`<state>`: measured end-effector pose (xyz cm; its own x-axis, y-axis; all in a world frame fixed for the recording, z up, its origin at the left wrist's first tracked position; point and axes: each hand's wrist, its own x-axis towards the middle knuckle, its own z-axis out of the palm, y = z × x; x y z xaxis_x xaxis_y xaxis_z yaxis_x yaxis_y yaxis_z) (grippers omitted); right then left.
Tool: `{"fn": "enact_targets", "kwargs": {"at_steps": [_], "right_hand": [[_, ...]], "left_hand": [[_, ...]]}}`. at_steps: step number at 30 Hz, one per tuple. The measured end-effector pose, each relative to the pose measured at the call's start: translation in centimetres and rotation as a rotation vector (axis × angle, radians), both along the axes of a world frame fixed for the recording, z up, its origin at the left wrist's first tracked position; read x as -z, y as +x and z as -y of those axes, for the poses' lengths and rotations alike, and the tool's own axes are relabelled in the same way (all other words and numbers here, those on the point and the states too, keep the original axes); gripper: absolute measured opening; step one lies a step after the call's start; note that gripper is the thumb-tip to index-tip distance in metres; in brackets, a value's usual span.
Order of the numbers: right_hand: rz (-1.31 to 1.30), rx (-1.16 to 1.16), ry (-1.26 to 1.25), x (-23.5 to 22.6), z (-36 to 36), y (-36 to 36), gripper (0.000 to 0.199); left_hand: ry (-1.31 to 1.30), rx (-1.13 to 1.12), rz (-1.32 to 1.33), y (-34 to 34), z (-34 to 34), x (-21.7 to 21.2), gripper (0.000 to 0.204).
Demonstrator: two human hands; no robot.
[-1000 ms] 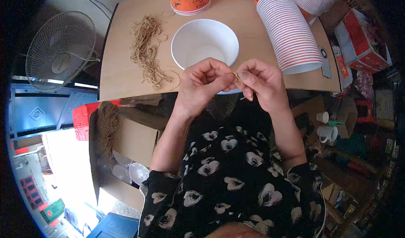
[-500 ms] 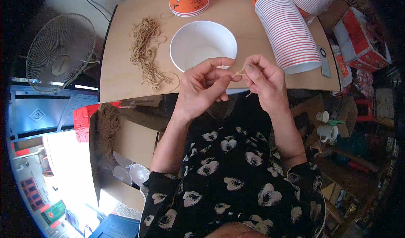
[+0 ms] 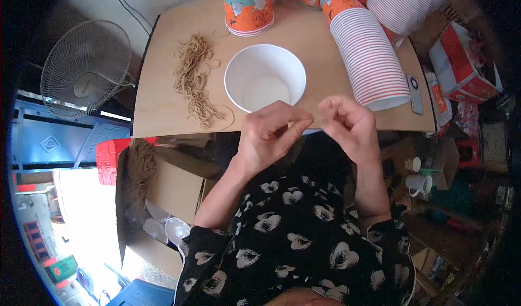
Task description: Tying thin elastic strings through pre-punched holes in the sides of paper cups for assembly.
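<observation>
Bare-skinned, the left hand and right hand meet at the table's near edge, fingertips pinched narrow; whether they hold a rubber band cannot be told. Just beyond stands 1 white paper bowl, empty, mid-table. A heap of tan rubber bands lies toward the left edge, a sleeve of stacked cups toward the right, an orange cup at the far edge.

a cluttered small workshop: stacked paper cups, cardboard boxes, a floor fan.
</observation>
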<state>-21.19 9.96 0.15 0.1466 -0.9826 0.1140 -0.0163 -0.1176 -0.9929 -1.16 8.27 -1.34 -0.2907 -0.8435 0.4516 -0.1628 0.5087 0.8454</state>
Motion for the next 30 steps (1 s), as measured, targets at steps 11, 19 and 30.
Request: {"fn": "enact_targets", "kwargs": {"at_steps": [11,19,30], "right_hand": [[0.564,-0.190,0.003,-0.1,-2.1,-5.2,0.024],[1.041,-0.351,-0.114,-0.3,-3.0,-7.0,0.036],[0.894,0.013,-0.071,1.0,-2.4,-7.4,0.023]], "left_hand": [[-0.477,-0.174,0.454,1.8,0.1,1.5,0.024],[-0.311,-0.309,0.408,2.0,0.6,4.0,0.017],[-0.324,-0.402,0.833,7.9,2.6,1.0,0.046]]}}
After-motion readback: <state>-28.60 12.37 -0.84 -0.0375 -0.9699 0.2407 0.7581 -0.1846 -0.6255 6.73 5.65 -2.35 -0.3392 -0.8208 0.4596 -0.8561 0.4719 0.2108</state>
